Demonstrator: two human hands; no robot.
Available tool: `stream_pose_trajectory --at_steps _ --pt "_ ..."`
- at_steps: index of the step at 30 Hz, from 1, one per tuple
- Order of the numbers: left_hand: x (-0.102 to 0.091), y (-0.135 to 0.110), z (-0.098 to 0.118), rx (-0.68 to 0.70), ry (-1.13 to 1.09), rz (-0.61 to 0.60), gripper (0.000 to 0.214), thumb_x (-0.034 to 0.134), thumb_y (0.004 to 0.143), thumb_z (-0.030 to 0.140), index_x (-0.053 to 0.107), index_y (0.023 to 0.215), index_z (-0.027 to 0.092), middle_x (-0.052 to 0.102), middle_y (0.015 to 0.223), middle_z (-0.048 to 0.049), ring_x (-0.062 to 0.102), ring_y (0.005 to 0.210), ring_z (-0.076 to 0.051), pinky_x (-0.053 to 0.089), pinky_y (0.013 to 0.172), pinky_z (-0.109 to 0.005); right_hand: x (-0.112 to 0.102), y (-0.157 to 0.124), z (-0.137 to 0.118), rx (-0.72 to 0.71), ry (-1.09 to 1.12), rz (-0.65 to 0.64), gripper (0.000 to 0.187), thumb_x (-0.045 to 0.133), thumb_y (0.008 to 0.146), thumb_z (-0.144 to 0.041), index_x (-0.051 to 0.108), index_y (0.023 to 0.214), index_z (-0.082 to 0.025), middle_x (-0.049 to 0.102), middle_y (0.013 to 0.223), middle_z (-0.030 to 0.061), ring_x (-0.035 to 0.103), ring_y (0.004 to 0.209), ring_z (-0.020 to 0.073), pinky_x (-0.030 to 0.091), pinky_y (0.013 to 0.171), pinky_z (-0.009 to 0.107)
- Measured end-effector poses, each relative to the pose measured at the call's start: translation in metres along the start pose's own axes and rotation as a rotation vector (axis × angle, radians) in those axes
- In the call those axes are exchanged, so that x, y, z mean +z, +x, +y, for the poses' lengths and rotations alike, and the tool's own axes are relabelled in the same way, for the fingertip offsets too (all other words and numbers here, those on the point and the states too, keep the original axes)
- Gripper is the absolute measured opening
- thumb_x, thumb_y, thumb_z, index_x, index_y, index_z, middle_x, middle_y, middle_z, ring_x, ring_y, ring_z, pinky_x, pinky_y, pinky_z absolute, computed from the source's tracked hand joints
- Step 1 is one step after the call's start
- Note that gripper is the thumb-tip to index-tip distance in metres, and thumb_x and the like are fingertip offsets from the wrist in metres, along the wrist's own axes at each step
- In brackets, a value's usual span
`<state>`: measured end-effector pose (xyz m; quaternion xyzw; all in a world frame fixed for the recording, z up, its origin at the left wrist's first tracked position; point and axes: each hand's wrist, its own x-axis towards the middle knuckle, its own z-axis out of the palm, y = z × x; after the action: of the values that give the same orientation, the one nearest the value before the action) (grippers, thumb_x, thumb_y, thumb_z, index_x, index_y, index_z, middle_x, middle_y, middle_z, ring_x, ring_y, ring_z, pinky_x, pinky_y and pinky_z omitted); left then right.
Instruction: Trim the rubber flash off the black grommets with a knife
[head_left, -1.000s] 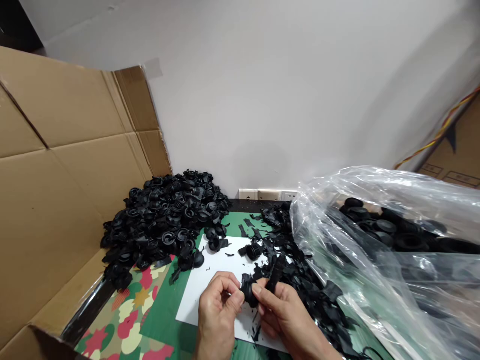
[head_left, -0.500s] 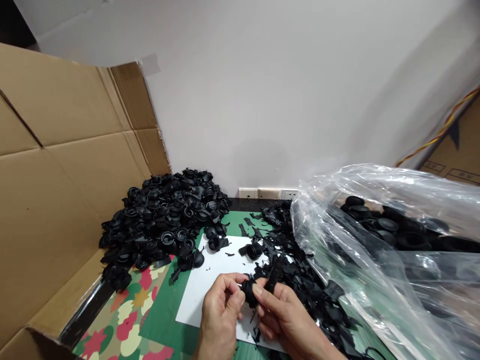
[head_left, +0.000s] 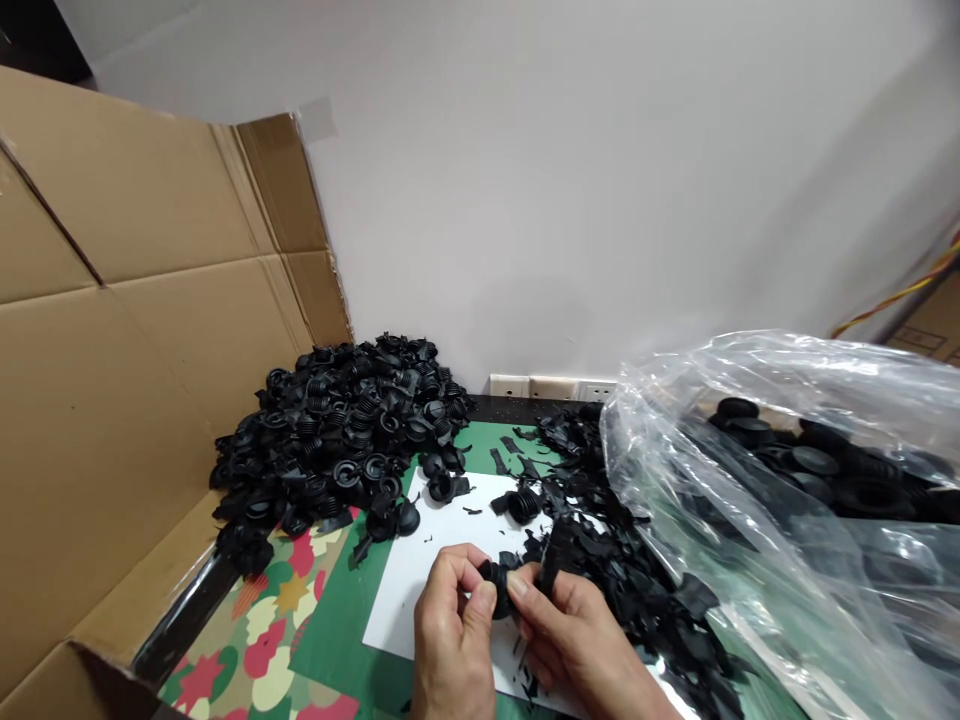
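Observation:
Between my hands, above a white sheet (head_left: pixel 405 580), is a small round black rubber part (head_left: pixel 498 592) with flash around it. My left hand (head_left: pixel 454 625) pinches its left side between thumb and fingers. On its right side the thumb of my right hand (head_left: pixel 574 635) presses, with the other fingers curled beneath. A dark narrow piece (head_left: pixel 553 555) sticks up from the right fingers; I cannot tell what it is. Just beyond, a ribbed black rubber part (head_left: pixel 523 505) lies on the sheet. Black rubber scraps (head_left: pixel 630 570) spread beside my right hand.
A large heap of ribbed black rubber parts (head_left: pixel 345 420) is piled at the left, against a cardboard box (head_left: pixel 165 350). At the right, a clear plastic bag (head_left: pixel 660 440) holds smooth black rubber parts (head_left: pixel 814 460). Wall sockets (head_left: pixel 551 388) sit behind the green mat (head_left: pixel 337 620).
The whole view has shifted slightly, so things sit further right. Both hands keep their hold on the rubber part, which has turned a little between the fingers.

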<state>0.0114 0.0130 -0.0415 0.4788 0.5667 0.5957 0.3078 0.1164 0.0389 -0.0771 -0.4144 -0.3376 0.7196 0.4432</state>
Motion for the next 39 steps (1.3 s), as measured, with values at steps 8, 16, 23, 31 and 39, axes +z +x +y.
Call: stream_pose_trajectory --at_steps 8,16,23,31,39 --pt "-0.002 -0.001 -0.006 -0.008 0.067 0.004 0.018 0.055 0.079 0.031 0.051 0.063 0.022 0.062 0.08 -0.0046 0.055 0.071 -0.021 0.04 0.064 -0.027 -0.015 -0.012 -0.025 -0.213 -0.131 0.115 0.048 0.068 0.067 -0.06 0.069 0.08 -0.014 0.05 0.049 -0.0037 0.039 0.04 0.009 0.031 0.041 0.023" --pt "-0.003 -0.002 -0.007 0.028 0.118 -0.047 0.016 0.052 0.081 0.025 0.051 0.065 0.022 0.062 0.082 -0.0046 0.053 0.068 -0.02 0.038 0.061 -0.027 -0.009 -0.033 -0.047 -0.483 -0.179 0.205 0.037 0.072 0.067 -0.053 0.075 0.083 -0.02 0.061 0.075 0.0051 0.052 0.057 0.016 0.044 0.055 0.03" --pt "-0.002 -0.002 -0.005 0.103 0.171 -0.087 0.017 0.05 0.082 0.024 0.05 0.066 0.022 0.059 0.079 -0.002 0.053 0.066 -0.018 0.037 0.062 -0.027 -0.011 -0.03 -0.039 -0.623 -0.353 0.153 0.01 0.074 0.071 -0.03 0.073 0.078 -0.022 0.066 0.082 0.0075 0.06 0.074 0.0225 0.051 0.063 0.031" --pt "-0.001 -0.003 -0.005 0.161 0.214 -0.101 0.018 0.048 0.084 0.023 0.05 0.066 0.023 0.06 0.081 -0.0026 0.054 0.07 -0.019 0.038 0.064 -0.028 -0.01 -0.031 -0.041 -0.828 -0.509 0.087 0.005 0.066 0.079 -0.025 0.07 0.08 -0.022 0.066 0.077 0.0039 0.064 0.069 0.0187 0.053 0.06 0.026" --pt "-0.005 0.0 -0.01 0.198 0.277 -0.093 0.017 0.049 0.082 0.019 0.051 0.066 0.023 0.063 0.08 -0.0037 0.059 0.074 -0.021 0.041 0.065 -0.029 -0.009 -0.029 -0.039 -0.912 -0.624 0.059 0.004 0.062 0.083 -0.021 0.065 0.08 -0.022 0.066 0.075 0.0021 0.064 0.067 0.0156 0.051 0.059 0.022"
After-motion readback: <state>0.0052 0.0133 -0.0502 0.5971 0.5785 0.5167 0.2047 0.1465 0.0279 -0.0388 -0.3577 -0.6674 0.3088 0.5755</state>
